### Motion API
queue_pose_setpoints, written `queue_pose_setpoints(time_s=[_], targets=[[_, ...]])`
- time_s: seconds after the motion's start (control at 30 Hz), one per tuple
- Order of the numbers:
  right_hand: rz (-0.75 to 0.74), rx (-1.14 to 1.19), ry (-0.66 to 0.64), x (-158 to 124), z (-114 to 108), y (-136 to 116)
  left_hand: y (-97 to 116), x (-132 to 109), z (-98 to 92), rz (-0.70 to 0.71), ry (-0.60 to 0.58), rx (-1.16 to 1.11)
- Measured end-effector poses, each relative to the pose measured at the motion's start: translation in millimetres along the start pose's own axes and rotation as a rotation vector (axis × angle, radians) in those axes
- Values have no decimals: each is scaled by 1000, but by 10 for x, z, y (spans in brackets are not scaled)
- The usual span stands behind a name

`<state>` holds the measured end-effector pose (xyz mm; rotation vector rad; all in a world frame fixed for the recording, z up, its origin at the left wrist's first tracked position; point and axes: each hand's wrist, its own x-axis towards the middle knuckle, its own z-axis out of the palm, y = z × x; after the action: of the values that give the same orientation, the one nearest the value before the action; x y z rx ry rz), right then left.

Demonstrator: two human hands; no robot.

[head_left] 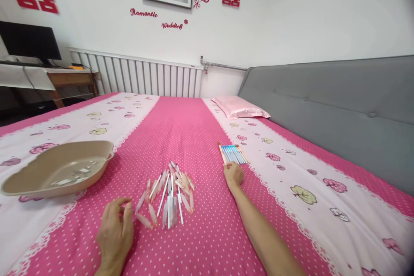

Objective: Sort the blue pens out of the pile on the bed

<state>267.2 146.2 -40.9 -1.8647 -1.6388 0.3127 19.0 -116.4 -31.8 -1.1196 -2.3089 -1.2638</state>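
My right hand (233, 174) reaches to the near left end of a neat row of blue and orange-brown pens (233, 154), its fingers closed at an orange one; whether it grips that pen is hard to see. My left hand (115, 228) hovers over the pink sheet, fingers curled but apart, holding nothing. Between the hands lies a loose pile of pen parts (171, 189), with pale pink barrels, white sticks and clear caps. At the left sits a beige basin (58, 168) with several small white and clear pieces on its bottom.
The bed has a pink patterned sheet (181, 138). A pink pillow (239, 107) lies at the back right against a grey headboard (339, 112). Behind stands a white radiator (139, 73). A desk (69, 78) with a monitor (30, 42) is at the far left.
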Motion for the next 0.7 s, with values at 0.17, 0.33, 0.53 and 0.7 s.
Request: queue_pose_setpoints(time_s=[0.17, 0.33, 0.53, 0.7], targets=[[-19, -39, 8, 16, 35, -17, 13, -5, -1, -9, -12, 19], [-11, -65, 13, 11, 45, -17, 15, -4, 7, 26, -1, 21], [-7, -91, 9, 21, 55, -18, 34, -2, 6, 87, 26, 20], [-9, -107, 12, 47, 100, -18, 31, -2, 12, 114, 44, 16]])
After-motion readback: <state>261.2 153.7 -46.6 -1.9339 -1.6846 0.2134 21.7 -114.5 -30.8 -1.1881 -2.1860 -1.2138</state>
